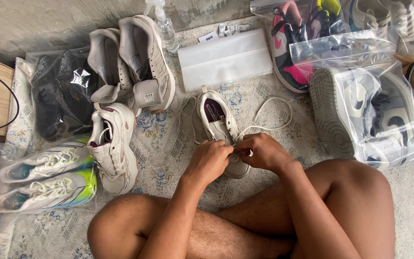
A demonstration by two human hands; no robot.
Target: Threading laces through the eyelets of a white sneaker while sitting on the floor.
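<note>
Sitting cross-legged on a pale patterned rug [168, 144], I have shoes spread all round my knees. Biggest is the clear plastic bag [379, 115] at my right, with grey and white trainers inside; behind it a second bag holds a pink and black pair [291, 48]. At my left, a dark bagged pair [58, 96] lies by a wooden edge, and nearer me a bag holds white shoes with green and yellow soles [44, 184]. Two beige high trainers [135, 62] lie side by side near the wall, and a loose white trainer [116, 148] rests just below them. A flat white packet [224, 57] lies ahead of me, a spray bottle [166, 26] beside it.

Right in front of my shins sits the small white shoe [219, 124], toe toward me, its purple insole showing. Its white lace [269, 115] loops loosely out on the rug on both sides. My left hand [209, 160] and right hand [264, 151] meet over its toe end, nearly touching each other, fingers curled in and pinching the lace at the lowest eyelets.
</note>
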